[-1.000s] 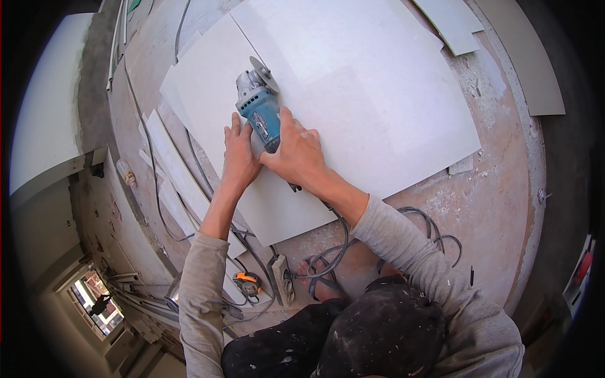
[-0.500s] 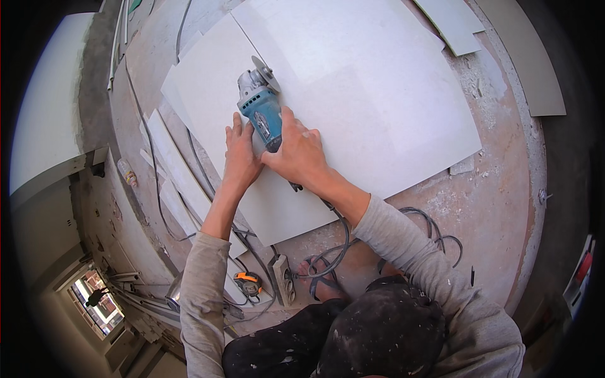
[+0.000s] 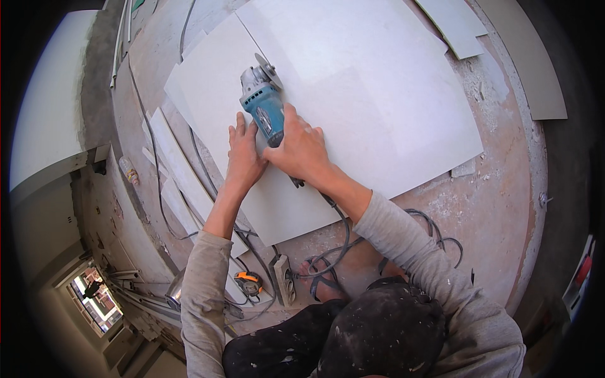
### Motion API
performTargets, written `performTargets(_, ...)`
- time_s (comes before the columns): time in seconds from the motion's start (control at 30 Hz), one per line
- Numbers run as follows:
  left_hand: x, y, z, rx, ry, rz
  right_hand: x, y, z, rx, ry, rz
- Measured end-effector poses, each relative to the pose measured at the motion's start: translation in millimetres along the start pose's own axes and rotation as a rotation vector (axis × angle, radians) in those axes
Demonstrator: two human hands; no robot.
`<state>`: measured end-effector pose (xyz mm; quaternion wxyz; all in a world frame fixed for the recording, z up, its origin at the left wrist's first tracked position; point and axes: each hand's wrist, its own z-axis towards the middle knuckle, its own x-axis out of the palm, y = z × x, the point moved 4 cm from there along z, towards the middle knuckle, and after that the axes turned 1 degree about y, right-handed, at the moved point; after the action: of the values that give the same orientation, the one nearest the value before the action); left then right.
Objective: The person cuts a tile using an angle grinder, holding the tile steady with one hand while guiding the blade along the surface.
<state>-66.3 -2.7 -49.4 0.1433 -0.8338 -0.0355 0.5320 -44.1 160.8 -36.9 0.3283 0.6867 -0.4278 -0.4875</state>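
A teal angle grinder [image 3: 268, 113] with a grey metal head lies over a large white tile or board [image 3: 378, 126]. Its disc [image 3: 268, 70] stands on edge at the near end of a thin dark line [image 3: 251, 34] in the white surface. My right hand [image 3: 301, 148] is wrapped round the grinder's rear body, fingers closed. Beside it, to the left, my left hand [image 3: 244, 154] rests on the white surface, fingers stretched out and thumb close to the tool. Whether that thumb touches the grinder is hard to see. A black cord [image 3: 340, 217] runs back from the grinder.
By my feet stand a power strip [image 3: 284, 280] and an orange-and-black tape measure [image 3: 249, 283]. Narrow white strips [image 3: 179, 160] and cables lie to the left, near a plastic bottle [image 3: 128, 170]. Coiled cord [image 3: 435, 227] lies right of my feet. More boards [image 3: 450, 28] lie at the far right.
The whole view has shifted very slightly. Both hands and the grinder keep nearly the same place on the white surface.
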Motion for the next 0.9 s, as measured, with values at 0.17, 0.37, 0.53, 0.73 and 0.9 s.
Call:
performTargets(0.17, 4, -7, 3, -0.006, 0.009, -0.025, -6, -2, 4, -0.001, -0.012, -0.001)
performTargets(0.37, -18, 7, -15, -0.052, -0.046, -0.028, 13, 23, 15, -0.021, -0.009, -0.019)
performTargets(0.53, 9, -32, 0, -0.016, 0.032, -0.048, -11, -15, 25, -0.025, -0.016, 0.129)
performTargets(0.73, -11, -17, -24, -0.067, 0.025, -0.107, 8, 11, 26, -0.095, 0.050, 0.133)
performTargets(0.9, -10, -23, -20, -0.052, 0.028, -0.110, 7, -1, 30, -0.102, 0.065, 0.159)
